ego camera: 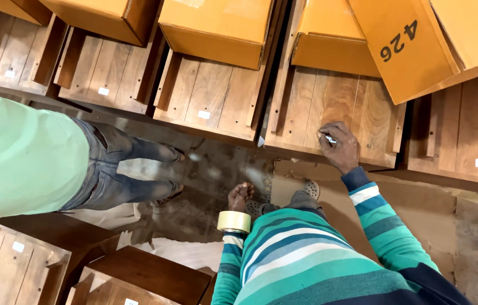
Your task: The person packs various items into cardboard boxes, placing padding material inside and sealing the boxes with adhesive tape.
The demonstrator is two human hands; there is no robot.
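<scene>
My right hand point(338, 146) reaches forward onto a wooden panel point(329, 110) and pinches a small white sticker against its surface. My left hand point(240, 195) hangs low over the floor with its fingers curled; what it holds, if anything, I cannot tell. A roll of clear packing tape point(234, 221) is worn around my left wrist like a bracelet. Both arms wear teal, blue and white striped sleeves.
Another person in a light green shirt point(18, 155) and jeans stands at the left. Orange cardboard boxes point(216, 28) rest on a row of wooden furniture pieces point(208, 93) bearing small white labels. More wooden pieces point(15, 268) lie at bottom left, flat cardboard point(374, 203) on the floor.
</scene>
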